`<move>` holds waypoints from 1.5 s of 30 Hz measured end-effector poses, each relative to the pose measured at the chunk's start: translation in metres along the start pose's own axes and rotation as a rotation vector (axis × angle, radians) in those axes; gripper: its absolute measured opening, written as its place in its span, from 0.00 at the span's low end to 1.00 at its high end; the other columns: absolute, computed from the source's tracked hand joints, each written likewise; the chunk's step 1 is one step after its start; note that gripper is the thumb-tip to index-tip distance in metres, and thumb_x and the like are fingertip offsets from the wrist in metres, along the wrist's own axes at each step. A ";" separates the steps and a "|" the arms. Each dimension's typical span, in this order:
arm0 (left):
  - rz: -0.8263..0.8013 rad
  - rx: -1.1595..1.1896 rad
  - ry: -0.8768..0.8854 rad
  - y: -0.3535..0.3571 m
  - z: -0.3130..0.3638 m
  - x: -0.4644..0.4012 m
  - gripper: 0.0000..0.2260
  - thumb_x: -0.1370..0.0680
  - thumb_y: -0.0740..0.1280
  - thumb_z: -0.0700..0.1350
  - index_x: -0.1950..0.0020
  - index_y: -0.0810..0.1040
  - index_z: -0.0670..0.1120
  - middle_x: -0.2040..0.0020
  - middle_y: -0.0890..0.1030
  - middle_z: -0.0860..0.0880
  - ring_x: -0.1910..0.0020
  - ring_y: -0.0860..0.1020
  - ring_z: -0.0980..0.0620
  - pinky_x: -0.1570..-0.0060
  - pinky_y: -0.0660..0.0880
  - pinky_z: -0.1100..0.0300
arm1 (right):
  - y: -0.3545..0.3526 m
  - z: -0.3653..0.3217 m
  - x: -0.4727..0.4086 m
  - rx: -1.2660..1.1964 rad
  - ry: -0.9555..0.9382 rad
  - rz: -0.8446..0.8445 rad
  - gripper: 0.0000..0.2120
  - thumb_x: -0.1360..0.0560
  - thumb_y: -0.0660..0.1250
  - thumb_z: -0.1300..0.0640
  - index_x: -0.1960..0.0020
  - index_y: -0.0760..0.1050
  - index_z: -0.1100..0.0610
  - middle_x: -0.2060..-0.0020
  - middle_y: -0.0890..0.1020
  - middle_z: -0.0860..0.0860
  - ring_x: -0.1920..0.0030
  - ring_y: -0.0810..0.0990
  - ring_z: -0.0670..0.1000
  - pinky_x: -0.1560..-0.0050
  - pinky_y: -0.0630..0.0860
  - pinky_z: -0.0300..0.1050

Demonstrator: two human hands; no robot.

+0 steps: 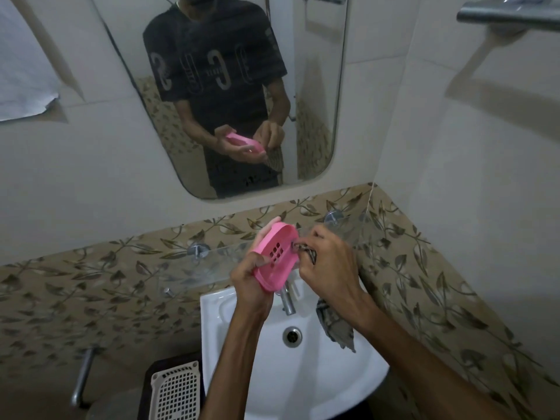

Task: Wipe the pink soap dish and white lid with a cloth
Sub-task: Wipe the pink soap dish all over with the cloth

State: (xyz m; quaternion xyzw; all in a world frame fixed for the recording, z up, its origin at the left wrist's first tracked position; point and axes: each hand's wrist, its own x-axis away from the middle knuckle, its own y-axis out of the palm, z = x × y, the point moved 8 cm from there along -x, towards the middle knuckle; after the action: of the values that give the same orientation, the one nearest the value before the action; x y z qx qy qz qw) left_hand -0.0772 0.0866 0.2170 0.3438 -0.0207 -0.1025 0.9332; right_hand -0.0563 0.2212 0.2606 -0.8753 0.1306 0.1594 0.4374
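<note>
While the left hand (248, 280) clamps the pink soap dish (275, 256) by its lower end, fingers curled over the rim, the dish stands tilted with its slotted underside turned to the camera. Just beside it, the right hand (325, 268) is closed on a patterned cloth (335, 327), pinching a bunched corner against the dish's right edge; the rest of the cloth hangs down past the wrist. Directly under both hands sits a white sink (303, 374), with a chrome tap (288, 301) just below the dish and the drain (292, 336) further down. Behind the hands a glass shelf (212, 262) runs along the leaf-patterned tiles (91, 283). Down to the left of the sink lies a white perforated lid (175, 392), well apart from the dish. Above, a mirror (230, 95) reflects the person holding the dish and cloth.
</note>
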 end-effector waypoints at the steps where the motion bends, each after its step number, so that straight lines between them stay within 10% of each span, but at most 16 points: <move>1: -0.009 -0.007 0.004 -0.002 0.001 -0.001 0.29 0.39 0.65 0.45 0.39 0.86 0.48 0.43 0.86 0.44 0.49 0.85 0.49 0.59 0.82 0.56 | 0.007 0.000 0.004 -0.009 0.005 -0.054 0.04 0.23 0.71 0.58 0.53 0.85 0.52 0.60 0.77 0.46 0.62 0.74 0.46 0.63 0.69 0.35; 5: -0.003 0.016 0.020 -0.012 -0.005 0.002 0.27 0.39 0.65 0.45 0.42 0.87 0.49 0.47 0.87 0.46 0.53 0.85 0.51 0.63 0.81 0.60 | 0.024 0.005 0.009 -0.139 0.024 -0.223 0.04 0.24 0.74 0.56 0.50 0.87 0.50 0.58 0.81 0.48 0.58 0.79 0.47 0.56 0.80 0.45; 19: 0.025 -0.014 0.038 -0.028 -0.006 -0.004 0.28 0.38 0.64 0.44 0.39 0.85 0.49 0.45 0.86 0.47 0.53 0.84 0.51 0.64 0.79 0.61 | 0.032 -0.023 0.027 -0.172 -0.123 -0.267 0.05 0.24 0.73 0.60 0.51 0.86 0.53 0.57 0.79 0.45 0.58 0.75 0.43 0.58 0.64 0.28; 24: 0.061 -0.033 0.063 -0.033 -0.004 -0.004 0.26 0.39 0.67 0.45 0.41 0.86 0.50 0.46 0.87 0.48 0.52 0.85 0.51 0.63 0.80 0.61 | 0.034 -0.021 0.028 -0.267 -0.089 -0.252 0.06 0.25 0.75 0.61 0.50 0.86 0.53 0.55 0.82 0.46 0.56 0.78 0.43 0.55 0.73 0.33; 30: 0.042 -0.042 0.076 -0.022 -0.003 -0.007 0.33 0.38 0.64 0.46 0.31 0.80 0.50 0.32 0.79 0.44 0.42 0.77 0.44 0.59 0.76 0.55 | 0.038 0.010 0.032 -0.453 0.223 -0.140 0.05 0.22 0.74 0.54 0.48 0.86 0.48 0.53 0.85 0.44 0.52 0.82 0.40 0.51 0.78 0.33; 38: 0.112 -0.155 0.040 -0.027 -0.017 0.000 0.30 0.40 0.67 0.48 0.37 0.85 0.55 0.38 0.84 0.50 0.44 0.82 0.52 0.54 0.79 0.59 | 0.066 0.026 0.040 -0.938 0.576 -0.219 0.05 0.23 0.74 0.63 0.54 0.87 0.56 0.59 0.89 0.52 0.57 0.86 0.49 0.55 0.81 0.40; 45: 0.107 -0.060 -0.218 -0.034 -0.007 0.002 0.23 0.38 0.75 0.45 0.44 0.84 0.38 0.47 0.82 0.36 0.52 0.81 0.40 0.54 0.80 0.48 | 0.041 0.021 0.031 -0.512 0.146 -0.126 0.09 0.25 0.72 0.65 0.51 0.86 0.52 0.57 0.88 0.42 0.55 0.85 0.41 0.53 0.81 0.35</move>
State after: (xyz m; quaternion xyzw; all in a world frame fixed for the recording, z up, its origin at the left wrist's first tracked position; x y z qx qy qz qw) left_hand -0.0802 0.0654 0.1891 0.3011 -0.1373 -0.0899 0.9394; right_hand -0.0461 0.2113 0.2072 -0.9730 0.0625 0.0963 0.2001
